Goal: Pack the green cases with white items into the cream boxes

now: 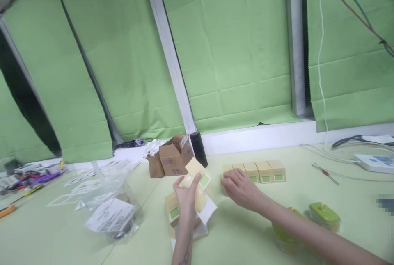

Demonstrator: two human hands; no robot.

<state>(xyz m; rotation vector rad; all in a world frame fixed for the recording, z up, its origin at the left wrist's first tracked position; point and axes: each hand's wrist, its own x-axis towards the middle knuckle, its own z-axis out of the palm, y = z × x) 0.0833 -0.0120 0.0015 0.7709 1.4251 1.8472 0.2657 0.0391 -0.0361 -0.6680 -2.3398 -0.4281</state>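
Observation:
My left hand point(185, 194) is closed around a small cream carton point(200, 201) with a green label; its flaps stand open and a white flap hangs down at the right. Further right, my right hand point(241, 188) has its fingers curled on a small cream box point(227, 168) at the left end of a row of like boxes point(264, 171). The fingers partly hide that box. Below my left hand, more cream cartons point(172, 211) with green labels lie beside white pieces, partly covered by my wrist.
Two green-lidded containers point(324, 212) stand near my right forearm. A clear plastic bag point(113, 215) lies at left. An opened brown cardboard box point(175, 159) and a black cylinder point(198, 149) stand at the back. Toward the right are a thin tool point(325, 173), cables and a white device point(374, 163).

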